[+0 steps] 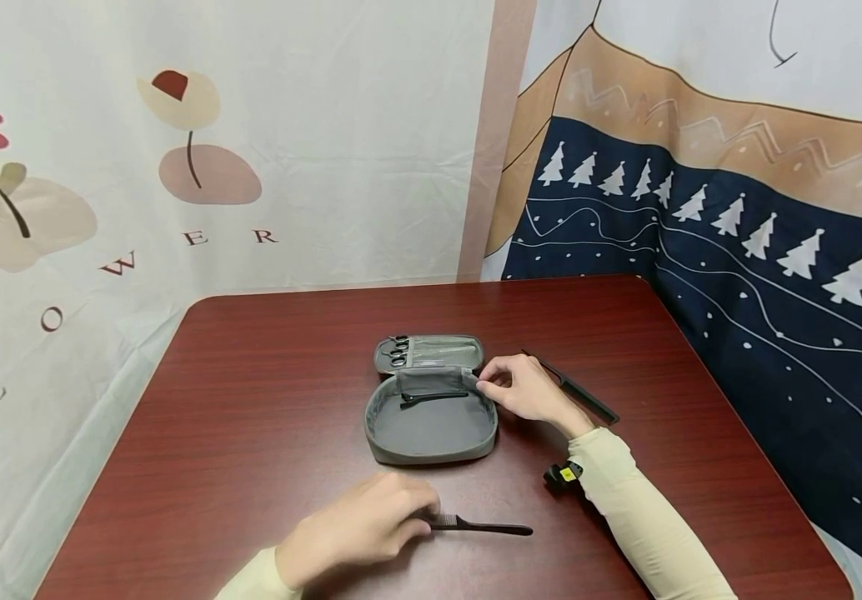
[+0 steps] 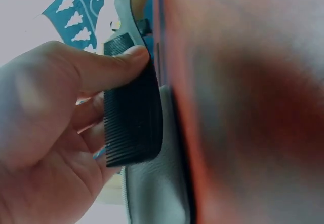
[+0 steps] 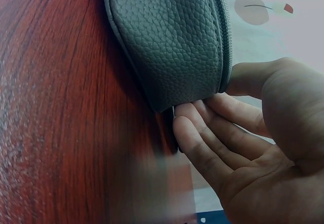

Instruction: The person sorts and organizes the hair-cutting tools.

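Note:
My left hand (image 1: 367, 518) pinches a black comb (image 1: 493, 527) between thumb and fingers in front of the case, its handle pointing right. The left wrist view shows the thumb across the top of its toothed part (image 2: 132, 115). A grey zip case (image 1: 431, 456) lies unfolded at mid-table, its lid leaning away at the back. My right hand (image 1: 524, 390) grips the case's back right corner. In the right wrist view the thumb is at the zipper edge (image 3: 226, 41) and the fingers lie against the pebbled outer wall (image 3: 167, 36).
Dark hair clips (image 1: 431, 398) lie inside the case. Scissors (image 1: 399, 350) sit in the lid beside a mesh pocket (image 1: 446, 350). A long black comb-like tool (image 1: 588, 400) lies right of the case, behind my right wrist. Printed curtains (image 1: 371, 167) hang behind the red-brown table (image 1: 273, 375).

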The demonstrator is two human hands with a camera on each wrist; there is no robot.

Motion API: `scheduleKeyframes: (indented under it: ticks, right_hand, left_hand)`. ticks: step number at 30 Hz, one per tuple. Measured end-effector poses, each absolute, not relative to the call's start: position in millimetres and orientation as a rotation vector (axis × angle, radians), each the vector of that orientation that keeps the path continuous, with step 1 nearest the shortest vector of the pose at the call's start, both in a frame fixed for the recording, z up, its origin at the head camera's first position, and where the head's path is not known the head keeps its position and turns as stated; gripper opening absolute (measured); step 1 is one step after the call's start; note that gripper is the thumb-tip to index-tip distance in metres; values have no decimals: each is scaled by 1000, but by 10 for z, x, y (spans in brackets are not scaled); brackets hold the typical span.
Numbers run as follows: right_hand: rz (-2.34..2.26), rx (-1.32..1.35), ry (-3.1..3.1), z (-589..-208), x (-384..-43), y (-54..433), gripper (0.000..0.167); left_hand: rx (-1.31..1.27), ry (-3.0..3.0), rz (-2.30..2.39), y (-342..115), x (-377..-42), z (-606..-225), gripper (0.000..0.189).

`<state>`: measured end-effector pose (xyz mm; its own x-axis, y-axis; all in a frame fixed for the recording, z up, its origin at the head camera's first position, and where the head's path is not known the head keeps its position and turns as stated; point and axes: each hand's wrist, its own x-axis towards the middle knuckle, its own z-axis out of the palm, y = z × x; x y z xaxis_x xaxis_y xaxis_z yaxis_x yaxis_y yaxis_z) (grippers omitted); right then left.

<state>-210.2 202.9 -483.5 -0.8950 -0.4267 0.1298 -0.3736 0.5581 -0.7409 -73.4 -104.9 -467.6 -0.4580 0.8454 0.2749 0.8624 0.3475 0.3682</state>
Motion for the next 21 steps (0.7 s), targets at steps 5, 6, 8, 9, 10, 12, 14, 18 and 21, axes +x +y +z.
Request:
scheduleKeyframes:
  ticks: [5,6,8,9,10,12,14,18,21]
  right_hand:
    - [-1265,-704,2718,-4835,-2102,2030,7]
    - [-1265,-703,2716,-4834,-2100,2031,7]
    - [-1267,-702,2712,-4830,-2098,2030,7]
    - [-1269,-700,2710,-4828,-2096,2030,7]
    - [-1271,-698,2709,-4827,-2096,2029,7]
    - [-1273,-694,2707,-4822,-2093,2025,7]
    - [-1271,-690,2710,-4818,-2091,2020,7]
    - [-1257,-686,2731,-4819,-2092,2013,8]
    - [-1257,-678,2752,-4807,-2092,2010,9]
  left_hand:
    - [-1612,-2472,-800,-1080,-822,-4576,18]
    - [-1600,-2473,-806,-1090,-842,-4552,17]
    - [-1570,-2477,-821,-1111,-887,-4501,15]
    - [-1556,-2473,-836,-1123,-911,-4475,15]
    - [-1543,-2467,-854,-1132,-937,-4450,14]
    - [-1517,-2442,-882,-1145,-995,-4408,14]
    - [-1502,-2409,-921,-1150,-1058,-4377,14]
    - [-1467,-2383,-1009,-1141,-1181,-4348,15]
    - [-1430,-2384,-1066,-1123,-1259,-4338,15]
